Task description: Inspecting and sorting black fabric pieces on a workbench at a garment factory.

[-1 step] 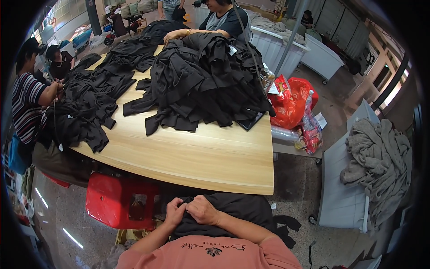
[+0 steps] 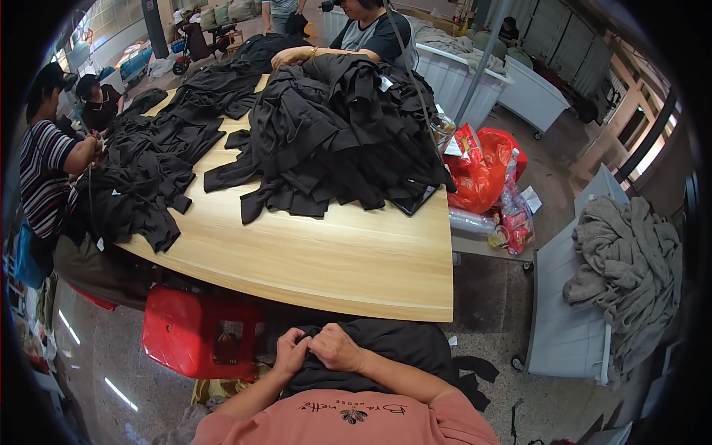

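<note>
Close together over my lap, my left hand (image 2: 292, 350) and my right hand (image 2: 335, 347) are both closed on a black garment (image 2: 400, 343). The fingers pinch a gathered bit of its cloth, and what lies between the fingertips is hidden. The rest of the garment spreads across my lap, with strips hanging down at the right. Just beyond my hands is the front edge of a light wood table (image 2: 334, 259). A large heap of black garments (image 2: 334, 141) lies on its far half, and another black pile (image 2: 159, 156) runs along its left side.
A red plastic stool (image 2: 178, 334) stands left of my hands. To the right is a white wheeled bin (image 2: 567, 297) with grey knitted cloth (image 2: 623, 267). Red plastic bags (image 2: 478, 170) sit beside the table. Co-workers are at the left and far sides. A dark phone-like device (image 2: 414, 200) lies by the heap.
</note>
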Tool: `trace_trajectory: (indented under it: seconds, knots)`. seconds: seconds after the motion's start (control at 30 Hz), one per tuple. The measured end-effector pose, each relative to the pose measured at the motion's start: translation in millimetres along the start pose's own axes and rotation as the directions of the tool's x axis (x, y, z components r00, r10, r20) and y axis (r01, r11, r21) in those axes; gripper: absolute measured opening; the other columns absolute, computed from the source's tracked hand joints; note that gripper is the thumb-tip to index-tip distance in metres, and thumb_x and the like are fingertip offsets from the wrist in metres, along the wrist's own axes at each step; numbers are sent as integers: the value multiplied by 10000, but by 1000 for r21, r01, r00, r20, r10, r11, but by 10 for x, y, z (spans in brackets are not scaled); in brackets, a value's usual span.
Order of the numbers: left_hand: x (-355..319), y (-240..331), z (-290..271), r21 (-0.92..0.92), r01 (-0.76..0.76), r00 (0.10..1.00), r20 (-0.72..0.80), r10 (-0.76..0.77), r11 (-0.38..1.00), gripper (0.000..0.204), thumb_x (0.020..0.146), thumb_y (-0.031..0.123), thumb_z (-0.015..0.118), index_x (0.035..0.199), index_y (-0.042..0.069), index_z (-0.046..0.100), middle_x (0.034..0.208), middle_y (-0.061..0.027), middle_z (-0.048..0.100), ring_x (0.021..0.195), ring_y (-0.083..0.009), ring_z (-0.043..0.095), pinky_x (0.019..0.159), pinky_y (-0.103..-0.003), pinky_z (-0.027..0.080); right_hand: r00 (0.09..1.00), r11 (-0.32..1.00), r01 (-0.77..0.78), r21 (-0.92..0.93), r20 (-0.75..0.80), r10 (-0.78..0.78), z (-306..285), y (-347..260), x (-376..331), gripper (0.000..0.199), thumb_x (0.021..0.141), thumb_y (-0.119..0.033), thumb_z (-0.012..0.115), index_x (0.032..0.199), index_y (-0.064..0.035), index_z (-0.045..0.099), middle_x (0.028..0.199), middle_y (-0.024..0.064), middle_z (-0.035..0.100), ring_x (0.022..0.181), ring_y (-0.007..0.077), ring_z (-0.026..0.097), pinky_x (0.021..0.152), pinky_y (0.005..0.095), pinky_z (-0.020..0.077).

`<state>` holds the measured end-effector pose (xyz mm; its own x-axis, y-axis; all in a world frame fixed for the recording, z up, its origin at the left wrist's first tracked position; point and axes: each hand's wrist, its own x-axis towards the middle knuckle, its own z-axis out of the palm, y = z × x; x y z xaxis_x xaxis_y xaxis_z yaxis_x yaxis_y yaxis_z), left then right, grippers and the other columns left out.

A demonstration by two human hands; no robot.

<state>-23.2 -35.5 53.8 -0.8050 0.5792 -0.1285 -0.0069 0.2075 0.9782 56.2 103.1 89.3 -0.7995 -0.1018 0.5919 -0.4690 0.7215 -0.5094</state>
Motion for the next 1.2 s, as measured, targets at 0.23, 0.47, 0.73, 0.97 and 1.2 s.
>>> trace_trajectory:
  seconds: [0.23,0.47,0.73,0.97,1.2]
  knots:
    - [-14,53,-30,15,95,995,30,-96,995,95,688,48,622,694,-20,556,628,4,533,610,-51,451,544,-210,389,962,974,-47,-222,252,104,-6,53,-97,42,703,-102,516,734,-88,491,658,20,483,659,177,493,635,323,330]
    - [19,-50,-23,-76,54,995,86,-47,996,86,688,36,622,695,-6,547,621,12,513,605,-45,438,538,-202,380,981,984,135,-117,157,-116,-59,-32,12,44,690,-105,502,726,-98,478,658,16,456,640,168,476,654,295,345]
    - [88,270,-198,28,-52,999,16,52,998,109,736,16,590,692,19,490,580,39,446,546,-20,374,466,-196,332,961,985,161,-69,236,-141,-42,-169,176,65,654,-96,520,687,-75,468,646,54,467,629,201,485,645,311,371]
    - [195,580,-413,128,-145,989,0,146,981,72,703,14,576,686,6,507,518,-6,456,503,-37,399,444,-216,342,991,993,-24,113,132,9,56,-162,389,79,644,-61,544,663,-71,468,613,65,512,577,255,522,514,382,362]
    - [118,593,-345,162,-112,993,66,102,980,58,691,25,572,701,1,519,528,-21,496,513,-38,436,457,-219,371,926,993,-55,-103,368,89,80,-150,204,64,675,-93,526,706,-74,474,629,59,516,609,219,534,539,346,374]
